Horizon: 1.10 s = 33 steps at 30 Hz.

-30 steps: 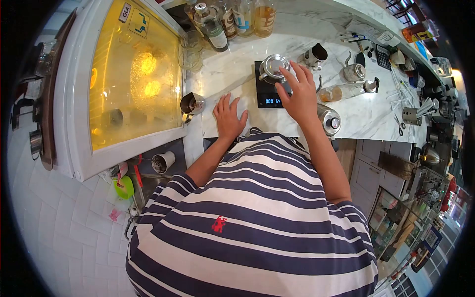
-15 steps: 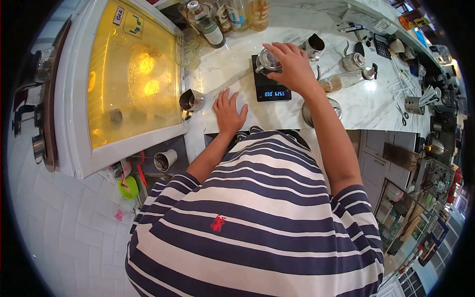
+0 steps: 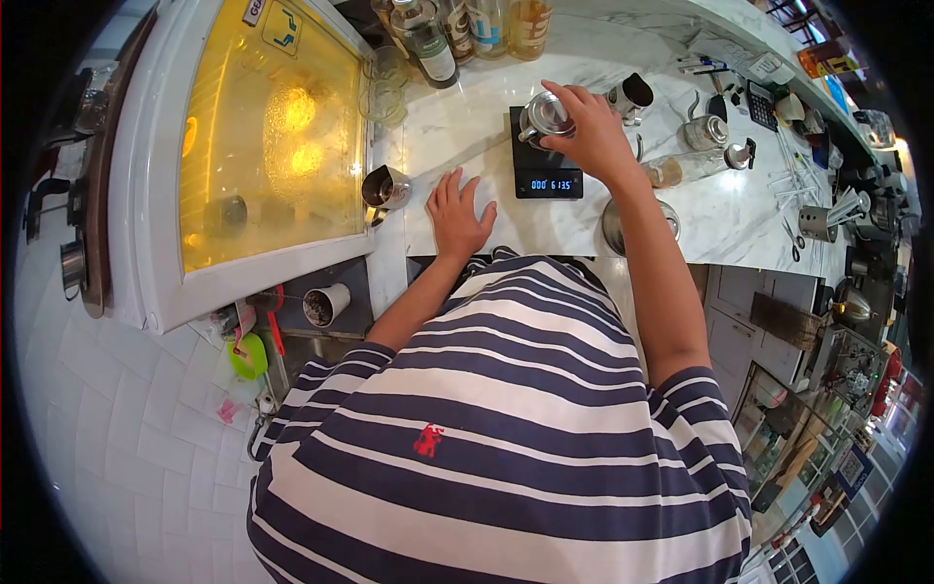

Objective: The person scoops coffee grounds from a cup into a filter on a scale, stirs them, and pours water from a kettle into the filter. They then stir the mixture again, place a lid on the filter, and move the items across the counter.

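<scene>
My right hand (image 3: 590, 131) curves around the near and right side of a glass pot with a metal lid (image 3: 551, 112), its fingers on the rim. The pot stands on a black digital scale (image 3: 547, 184) with a lit blue display. Flat on the marble counter (image 3: 477, 127), my left hand (image 3: 459, 216) lies with fingers spread and nothing in it. To its left is a metal pitcher (image 3: 386, 187) near the glass-fronted case. Partly behind my right forearm sits a round metal item (image 3: 615, 228) at the counter's front edge.
Several bottles (image 3: 428, 47) and stacked glasses (image 3: 385, 97) stand at the back left. Right of my right hand are a steel pitcher (image 3: 632, 94), a small kettle (image 3: 704, 130) and a lying glass bottle (image 3: 693, 161). Scissors (image 3: 792, 238) lie farther right.
The view has shifted slightly, so the counter items appear a little farther right. The display digits differ. Both hands keep nearly the same places on the counter and the pot.
</scene>
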Each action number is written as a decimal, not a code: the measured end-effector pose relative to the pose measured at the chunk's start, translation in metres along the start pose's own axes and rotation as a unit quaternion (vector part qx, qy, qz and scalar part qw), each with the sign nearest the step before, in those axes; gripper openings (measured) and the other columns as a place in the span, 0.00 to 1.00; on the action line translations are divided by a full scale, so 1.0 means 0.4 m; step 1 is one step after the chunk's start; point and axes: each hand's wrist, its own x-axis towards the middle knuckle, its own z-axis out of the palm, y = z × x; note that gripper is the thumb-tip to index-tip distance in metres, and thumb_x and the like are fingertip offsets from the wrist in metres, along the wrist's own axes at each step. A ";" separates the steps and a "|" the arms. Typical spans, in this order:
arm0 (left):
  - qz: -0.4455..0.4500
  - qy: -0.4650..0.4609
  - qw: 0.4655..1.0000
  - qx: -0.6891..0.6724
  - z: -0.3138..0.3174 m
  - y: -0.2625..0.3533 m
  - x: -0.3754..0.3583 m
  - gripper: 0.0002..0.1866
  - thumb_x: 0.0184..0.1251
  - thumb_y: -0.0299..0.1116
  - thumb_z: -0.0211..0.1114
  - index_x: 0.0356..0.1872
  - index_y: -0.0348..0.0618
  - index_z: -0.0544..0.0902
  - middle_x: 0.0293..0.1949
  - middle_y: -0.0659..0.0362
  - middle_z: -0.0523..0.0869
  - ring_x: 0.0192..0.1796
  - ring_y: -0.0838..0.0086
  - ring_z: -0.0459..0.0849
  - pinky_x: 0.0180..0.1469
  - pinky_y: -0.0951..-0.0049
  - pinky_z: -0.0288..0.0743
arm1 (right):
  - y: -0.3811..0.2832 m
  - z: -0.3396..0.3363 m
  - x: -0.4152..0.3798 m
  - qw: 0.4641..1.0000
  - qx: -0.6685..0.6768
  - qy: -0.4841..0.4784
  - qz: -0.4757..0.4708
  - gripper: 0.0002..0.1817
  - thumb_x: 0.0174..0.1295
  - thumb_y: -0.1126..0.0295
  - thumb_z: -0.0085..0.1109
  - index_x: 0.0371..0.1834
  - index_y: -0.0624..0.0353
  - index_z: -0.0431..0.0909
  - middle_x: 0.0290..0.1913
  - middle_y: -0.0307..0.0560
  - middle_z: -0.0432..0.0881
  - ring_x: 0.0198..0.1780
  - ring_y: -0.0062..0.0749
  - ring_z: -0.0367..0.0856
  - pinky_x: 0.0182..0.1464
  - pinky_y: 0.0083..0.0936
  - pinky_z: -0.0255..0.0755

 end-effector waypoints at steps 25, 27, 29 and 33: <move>0.005 0.039 0.995 -0.089 0.015 -0.015 -0.040 0.26 0.62 0.37 0.80 0.62 0.48 0.86 0.68 0.52 0.82 0.71 0.52 0.77 0.74 0.49 0.66 | -0.013 -0.184 -0.517 0.959 0.258 0.101 0.052 0.25 0.64 0.69 0.78 0.64 0.60 0.84 0.54 0.54 0.89 0.56 0.45 0.88 0.61 0.35 0.79; -0.015 0.047 0.994 -0.097 -0.003 0.037 -0.066 0.26 0.62 0.37 0.79 0.62 0.48 0.86 0.68 0.52 0.81 0.71 0.52 0.77 0.74 0.50 0.67 | 0.037 -0.199 -0.567 0.957 0.257 0.123 0.049 0.24 0.64 0.71 0.78 0.63 0.62 0.85 0.54 0.53 0.90 0.54 0.42 0.89 0.60 0.34 0.79; -0.021 0.042 0.993 -0.110 -0.013 0.111 -0.096 0.26 0.62 0.36 0.79 0.62 0.46 0.86 0.68 0.51 0.82 0.71 0.52 0.77 0.73 0.51 0.69 | 0.083 -0.222 -0.614 0.953 0.265 0.125 0.073 0.24 0.64 0.71 0.77 0.63 0.62 0.85 0.55 0.52 0.90 0.54 0.42 0.89 0.60 0.34 0.79; -0.037 0.025 0.989 -0.138 -0.018 0.300 -0.170 0.26 0.63 0.34 0.78 0.63 0.44 0.85 0.68 0.50 0.82 0.71 0.51 0.77 0.72 0.52 0.71 | 0.178 -0.270 -0.679 0.944 0.277 0.125 0.129 0.22 0.67 0.71 0.76 0.64 0.62 0.85 0.55 0.52 0.90 0.56 0.40 0.89 0.61 0.34 0.79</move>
